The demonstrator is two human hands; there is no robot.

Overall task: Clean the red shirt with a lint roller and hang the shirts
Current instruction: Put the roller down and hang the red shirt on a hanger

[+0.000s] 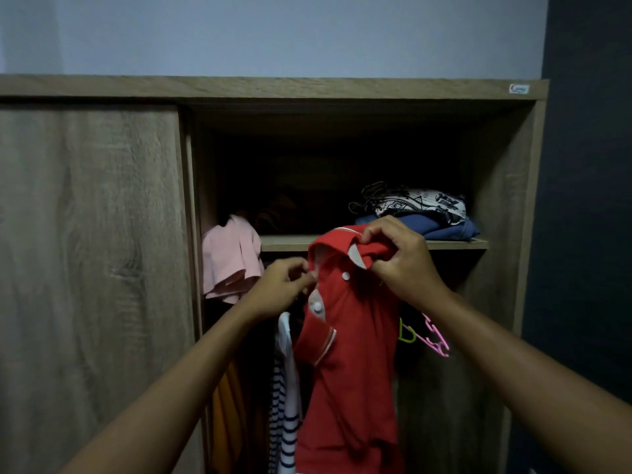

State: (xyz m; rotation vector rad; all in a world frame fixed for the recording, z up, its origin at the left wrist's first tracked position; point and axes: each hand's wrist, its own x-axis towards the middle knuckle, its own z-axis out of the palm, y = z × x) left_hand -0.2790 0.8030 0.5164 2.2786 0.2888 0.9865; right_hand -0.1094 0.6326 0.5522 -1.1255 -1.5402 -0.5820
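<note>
2 bare forearms reach up and forward from the bottom corners.

Left hand (284,285): fingers curled, pinching the left edge of the red shirt (349,371) near its placket. Right hand (400,261): higher, fingers curled round the bunched collar.

Red shirt: polo type, white buttons, pale trim on collar and sleeve. It hangs from both hands in front of the open wardrobe bay, with its body dropping out of view below. Cannot tell whether a hanger is inside it.

Just behind, left of it: a navy-and-white striped top (285,405), then an orange garment (229,405), both hanging. Right of it: a green hanger (407,333) and a pink hanger (436,336).

Further in: a pink garment (229,261) draped off the left end of the shelf (284,242). At the shelf's right end, a black-and-white patterned cloth (417,200) lies on folded blue fabric (444,227).

Sliding door (89,234) covers the left half. Pale wall (273,35) above.
</note>
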